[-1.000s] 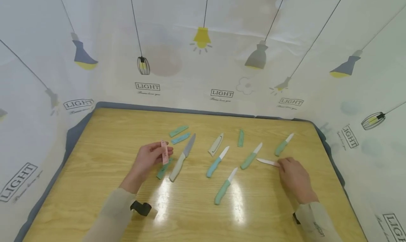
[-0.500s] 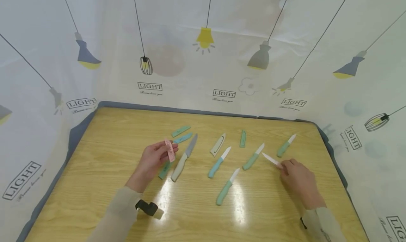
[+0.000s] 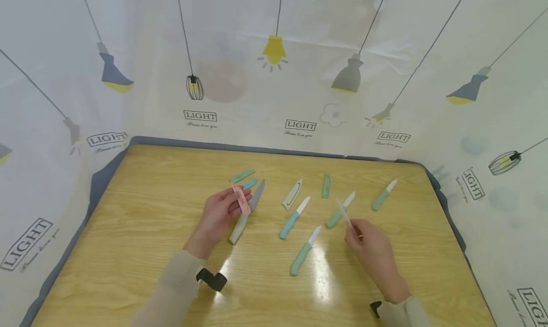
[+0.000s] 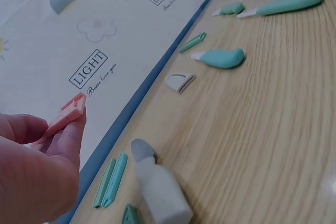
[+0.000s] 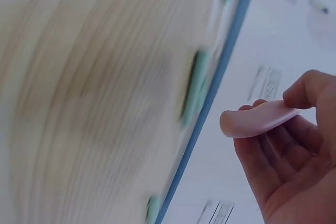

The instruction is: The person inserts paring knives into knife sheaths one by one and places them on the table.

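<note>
My left hand [image 3: 217,216] pinches a pink knife sheath [image 3: 240,198] between thumb and fingers, raised above the table. In the left wrist view the slotted end of the pink sheath [image 4: 71,113] faces away from the palm. My right hand [image 3: 371,245] grips a small knife by its pink handle [image 5: 260,119], its white blade [image 3: 342,210] pointing up and to the left. That blade overlaps a green-handled knife [image 3: 335,216] in the head view. Beneath my left hand lies a larger knife with a cream handle [image 3: 239,228] and a grey blade.
Green-handled knives [image 3: 301,259] and a blue-handled knife [image 3: 289,225] lie across the wooden table [image 3: 128,251]. A cream sheath [image 3: 292,194], a green sheath [image 3: 326,186], another green sheath [image 3: 242,175] and a blue sheath [image 3: 249,183] lie farther back. A printed curtain surrounds the table.
My right hand has lifted the pink-handled knife and carried it left, turning its blade more upright. My left hand has moved right with the pink sheath, now covering the near green sheath.
</note>
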{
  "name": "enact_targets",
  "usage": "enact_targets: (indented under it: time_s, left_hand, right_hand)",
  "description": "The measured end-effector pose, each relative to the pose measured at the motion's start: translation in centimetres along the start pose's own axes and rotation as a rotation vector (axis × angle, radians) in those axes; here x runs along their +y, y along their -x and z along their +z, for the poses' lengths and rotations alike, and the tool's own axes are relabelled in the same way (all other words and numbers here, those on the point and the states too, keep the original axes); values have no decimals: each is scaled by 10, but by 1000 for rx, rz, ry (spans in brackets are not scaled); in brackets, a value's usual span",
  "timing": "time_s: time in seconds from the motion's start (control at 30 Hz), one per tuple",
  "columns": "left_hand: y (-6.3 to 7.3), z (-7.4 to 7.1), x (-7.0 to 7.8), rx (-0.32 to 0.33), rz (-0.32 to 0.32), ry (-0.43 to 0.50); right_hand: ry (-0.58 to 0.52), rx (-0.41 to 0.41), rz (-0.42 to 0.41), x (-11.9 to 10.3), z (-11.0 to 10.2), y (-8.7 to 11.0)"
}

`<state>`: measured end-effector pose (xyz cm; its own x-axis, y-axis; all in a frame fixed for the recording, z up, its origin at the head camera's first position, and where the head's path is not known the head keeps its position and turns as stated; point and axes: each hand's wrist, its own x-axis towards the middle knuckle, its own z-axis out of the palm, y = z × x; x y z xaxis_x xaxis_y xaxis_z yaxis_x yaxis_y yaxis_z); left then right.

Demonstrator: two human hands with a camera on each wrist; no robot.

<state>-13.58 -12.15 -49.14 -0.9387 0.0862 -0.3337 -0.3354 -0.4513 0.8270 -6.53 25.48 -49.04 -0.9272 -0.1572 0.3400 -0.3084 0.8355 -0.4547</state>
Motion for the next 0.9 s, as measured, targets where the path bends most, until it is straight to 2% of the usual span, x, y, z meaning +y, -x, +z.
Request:
enact_targets:
  time_s: [0.1, 0.2, 0.33, 0.43, 0.57, 0.7, 0.9]
  left_hand:
    - [0, 7, -2, 2, -3, 36]
    - [0, 12, -5, 0, 3, 47]
    - [1, 17, -7, -2, 19, 60]
    - [2, 21, -8, -2, 30, 75]
    - [3, 25, -10, 5, 34, 85]
    - [3, 28, -12, 5, 38, 103]
    - [5, 34, -14, 13, 36, 115]
  right_hand:
    - [-83, 34, -78, -21, 10, 1]
    - [-176, 19, -100, -40, 19, 1]
    - [-323, -61, -3, -63, 31, 1]
    - [-420, -147, 103, -78, 38, -1]
    - [-507, -246, 171, -91, 45, -4]
    - [-578, -316, 193, -98, 52, -6]
    - [-616, -368, 202, -105, 60, -10]
